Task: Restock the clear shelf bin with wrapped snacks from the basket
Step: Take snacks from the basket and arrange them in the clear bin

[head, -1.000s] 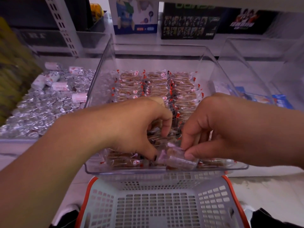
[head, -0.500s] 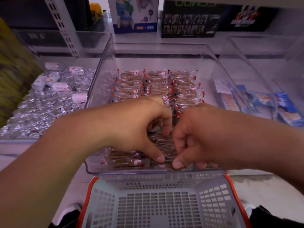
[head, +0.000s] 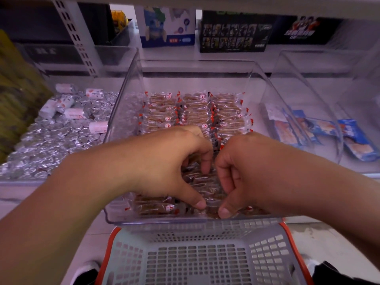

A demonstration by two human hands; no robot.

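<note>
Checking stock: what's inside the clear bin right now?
Rows of wrapped snacks fill the clear bin; both hands cover the front middle snacks.

White shelf (head: 197,68) runs left to right. On it, in the middle, sits a clear bin (head: 127,95) w/ rows of snacks (head: 193,112) in clear wrap. Just left is a tray (head: 12,184) full of silver foil sweets (head: 51,145) w/ a few white rolls (head: 98,127) on top. Just right is another clear bin (head: 304,83) w/ blue packs (head: 320,132) lying flat inside. At the back of the shelf stand boxes: a blue & white one (head: 167,27), then a dark one (head: 234,31). A basket (head: 197,260) w/ an orange rim sits below the front edge.
</note>
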